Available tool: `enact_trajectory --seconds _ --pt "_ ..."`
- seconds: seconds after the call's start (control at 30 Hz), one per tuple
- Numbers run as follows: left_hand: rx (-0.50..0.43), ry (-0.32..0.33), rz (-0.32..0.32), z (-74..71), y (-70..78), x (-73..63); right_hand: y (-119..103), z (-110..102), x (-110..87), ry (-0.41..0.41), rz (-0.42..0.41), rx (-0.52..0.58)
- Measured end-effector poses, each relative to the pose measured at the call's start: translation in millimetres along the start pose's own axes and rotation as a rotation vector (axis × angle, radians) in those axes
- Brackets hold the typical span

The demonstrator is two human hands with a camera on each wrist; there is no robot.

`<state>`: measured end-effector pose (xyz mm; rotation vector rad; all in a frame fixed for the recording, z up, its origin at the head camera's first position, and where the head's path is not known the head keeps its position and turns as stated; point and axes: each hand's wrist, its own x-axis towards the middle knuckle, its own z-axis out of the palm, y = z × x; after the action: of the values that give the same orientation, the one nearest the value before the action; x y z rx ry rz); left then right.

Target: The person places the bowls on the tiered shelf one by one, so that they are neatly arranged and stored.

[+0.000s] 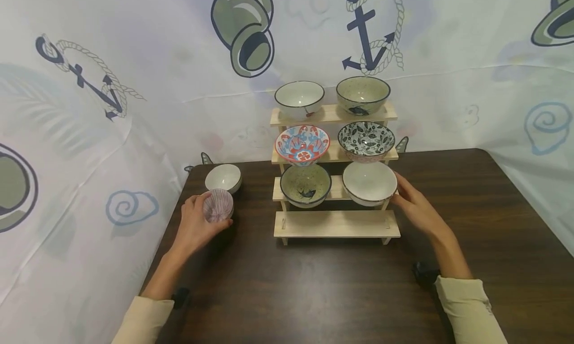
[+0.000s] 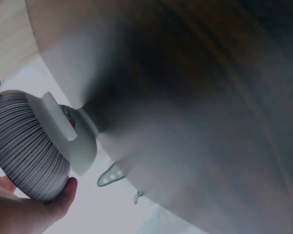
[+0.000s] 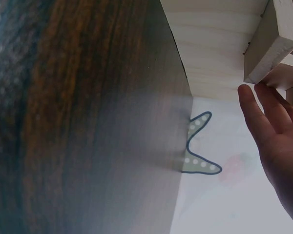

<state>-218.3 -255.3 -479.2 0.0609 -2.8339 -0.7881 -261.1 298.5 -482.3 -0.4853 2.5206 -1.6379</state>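
Note:
My left hand [image 1: 196, 228] grips a small striped bowl [image 1: 218, 205] at the left of the table, thumb on the near side and fingers on the far side. In the left wrist view, dark thin lines cover the striped bowl's [image 2: 27, 146] outside, and its foot faces the tabletop. Just behind it sits a small white bowl [image 1: 224, 177]. My right hand [image 1: 417, 207] is at the right side of a white, dark-rimmed bowl [image 1: 369, 182] on the stand. In the right wrist view its straight fingers [image 3: 271, 114] reach the edge of the wooden stand [image 3: 271, 44].
The stepped wooden stand [image 1: 336, 224] bears an olive bowl [image 1: 306, 187], a red-and-blue bowl [image 1: 302, 143], a black-leaf-patterned bowl [image 1: 366, 139] and two bowls on top, one white [image 1: 299, 98], one greenish [image 1: 363, 93]. A printed cloth [image 1: 179, 45] hangs behind the dark table [image 1: 314, 294].

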Motion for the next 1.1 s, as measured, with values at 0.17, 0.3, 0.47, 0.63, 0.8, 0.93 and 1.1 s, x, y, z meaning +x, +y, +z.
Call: enact_trajectory --seconds 0.17,0.3,0.47,0.63,0.8,0.93,1.1 --pt "-0.035 0.035 0.037 -6.9 9.1 1.1 -2 -2 0.3 0.0 -0.003 0.006" --pt "-0.053 0.056 0.071 -10.0 13.8 2.8 -2 -1 0.8 -0.002 0.0 0.011" --pt "-0.055 0.083 0.12 -12.0 19.0 4.9 -1 1 1.6 0.006 -0.001 0.016" --pt "-0.048 0.087 0.146 -16.0 26.2 3.9 1 1 1.8 0.007 -0.007 0.009" --pt "-0.047 0.082 0.161 -20.4 34.5 2.3 2 0 1.8 0.009 -0.012 -0.017" --pt "-0.042 0.07 0.174 -23.8 41.9 0.4 1 0 0.8 0.012 -0.01 -0.012" --pt "-0.035 0.043 0.183 -28.7 52.3 -3.2 -1 0 -1.7 0.01 -0.007 0.021"
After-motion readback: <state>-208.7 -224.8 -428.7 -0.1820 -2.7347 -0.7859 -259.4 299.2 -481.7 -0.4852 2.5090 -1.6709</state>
